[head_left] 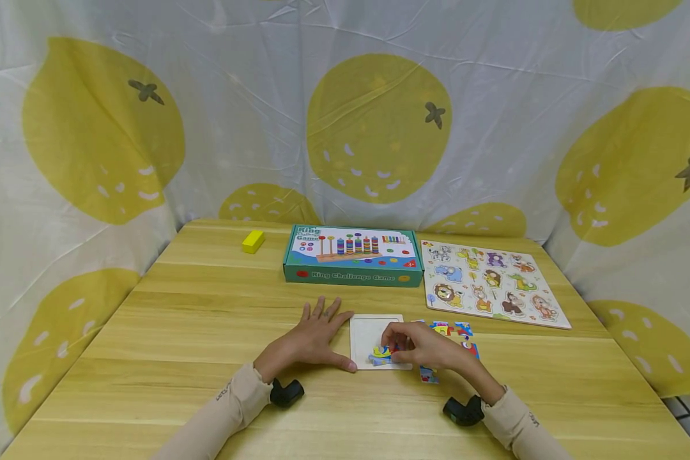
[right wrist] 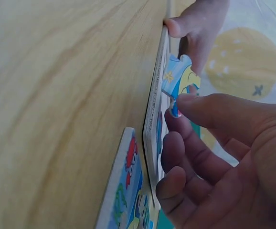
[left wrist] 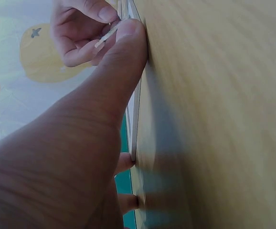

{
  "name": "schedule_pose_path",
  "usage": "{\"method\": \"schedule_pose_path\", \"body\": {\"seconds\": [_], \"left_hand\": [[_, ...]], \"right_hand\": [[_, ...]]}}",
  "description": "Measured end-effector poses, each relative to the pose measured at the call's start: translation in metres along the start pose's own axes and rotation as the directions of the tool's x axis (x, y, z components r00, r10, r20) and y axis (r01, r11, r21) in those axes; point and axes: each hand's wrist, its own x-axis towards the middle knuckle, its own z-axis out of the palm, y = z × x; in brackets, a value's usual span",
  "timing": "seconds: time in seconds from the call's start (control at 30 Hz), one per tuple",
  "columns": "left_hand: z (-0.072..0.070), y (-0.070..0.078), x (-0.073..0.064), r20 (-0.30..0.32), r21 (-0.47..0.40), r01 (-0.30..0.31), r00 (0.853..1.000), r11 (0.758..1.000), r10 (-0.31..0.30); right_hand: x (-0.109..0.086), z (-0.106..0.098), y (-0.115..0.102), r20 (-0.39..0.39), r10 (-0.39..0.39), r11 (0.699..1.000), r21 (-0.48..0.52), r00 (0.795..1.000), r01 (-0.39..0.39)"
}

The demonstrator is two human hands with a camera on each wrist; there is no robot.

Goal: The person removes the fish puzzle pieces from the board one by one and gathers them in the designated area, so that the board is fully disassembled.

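Note:
A small square wooden puzzle tray [head_left: 363, 335] lies on the table between the hands. My left hand [head_left: 313, 340] is spread flat at its left side, the thumb touching the near left corner and a fingertip at the far left corner. Over the tray, my right hand [head_left: 421, 345] pinches a blue and yellow jigsaw piece [right wrist: 177, 76] between thumb and fingers. The piece is tilted, its lower end close to the tray's surface. Part of the tray and its right side are hidden behind the right hand. Several loose jigsaw pieces [head_left: 429, 375] lie right of the tray, partly covered by that hand.
Behind the tray stands a green Ring Challenge Game box [head_left: 353, 277]. An animal puzzle board [head_left: 494, 281] lies at the back right, and a yellow block [head_left: 253, 241] at the back left. A lemon-print cloth [head_left: 264, 128] hangs around the table's [head_left: 167, 358] back and sides.

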Motion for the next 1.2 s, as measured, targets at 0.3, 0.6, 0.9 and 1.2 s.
{"method": "schedule_pose_path", "body": {"seconds": [0.3,0.6,0.9,1.2], "left_hand": [[0.001,0.000,0.000,-0.004,0.003,-0.003,1.000,1.000,0.003],[0.002,-0.001,0.001,-0.004,0.008,-0.004,1.000,1.000,0.004],[0.001,0.001,0.000,0.001,-0.006,-0.005,1.000,1.000,0.005],[0.001,0.000,0.000,-0.001,0.002,-0.014,1.000,1.000,0.014]], "right_hand": [[0.000,0.000,0.000,0.008,0.013,1.000,0.014,1.000,-0.013],[-0.002,0.001,-0.001,-0.013,0.029,0.999,0.045,0.999,-0.029],[-0.006,-0.003,-0.002,-0.037,0.036,0.998,0.053,0.999,-0.034],[-0.015,-0.011,-0.002,-0.053,0.054,0.996,0.067,0.997,-0.051]]}}
